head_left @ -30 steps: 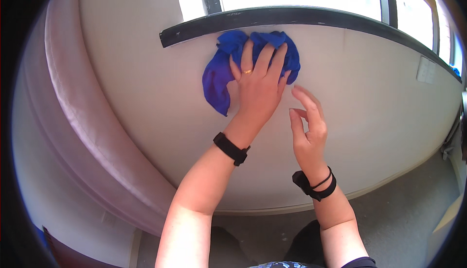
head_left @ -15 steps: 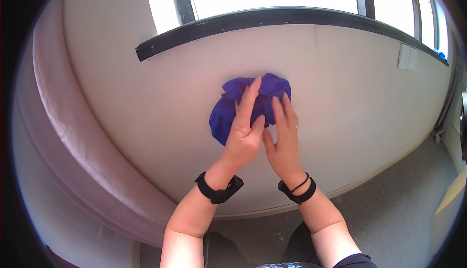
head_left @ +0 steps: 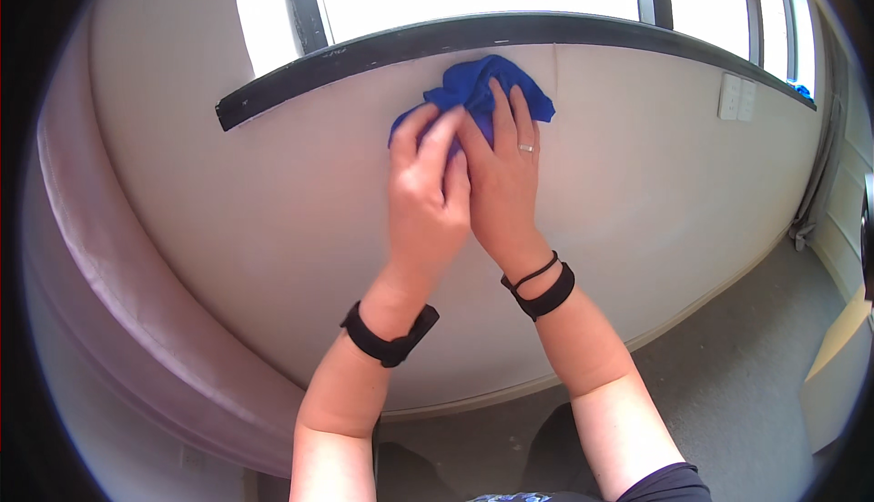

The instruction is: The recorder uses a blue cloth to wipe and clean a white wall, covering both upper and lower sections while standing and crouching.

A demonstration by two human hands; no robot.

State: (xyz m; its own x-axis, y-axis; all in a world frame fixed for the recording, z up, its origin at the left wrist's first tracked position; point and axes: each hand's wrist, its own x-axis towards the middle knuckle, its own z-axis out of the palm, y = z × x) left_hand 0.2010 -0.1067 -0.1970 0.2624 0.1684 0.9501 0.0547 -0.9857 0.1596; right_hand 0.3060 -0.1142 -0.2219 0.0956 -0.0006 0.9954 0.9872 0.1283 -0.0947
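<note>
A crumpled blue cloth [head_left: 487, 79] lies bunched against the pale wall, just under the dark window sill. My right hand [head_left: 506, 179] presses it to the wall, its fingers reaching up over the cloth's right part. Close beside, my left hand [head_left: 426, 194] has its bent fingers on the cloth's lower left part, slightly blurred. The two hands nearly touch, and they cover the lower middle of the cloth. Each wrist wears a black band [head_left: 390, 336], and a ring [head_left: 525, 148] shows on my right hand.
The dark sill [head_left: 382, 56] runs above the cloth, below bright window panes. A pink curtain [head_left: 137, 293] hangs at the left. White wall sockets [head_left: 736, 98] are at the right, and another blue item [head_left: 801, 90] lies at the sill's far right. Grey floor [head_left: 701, 365] shows below.
Both hands have moved up the wall with the blue cloth, bringing it close under the sill. The left fingers are more bent now, and the hands are closer together.
</note>
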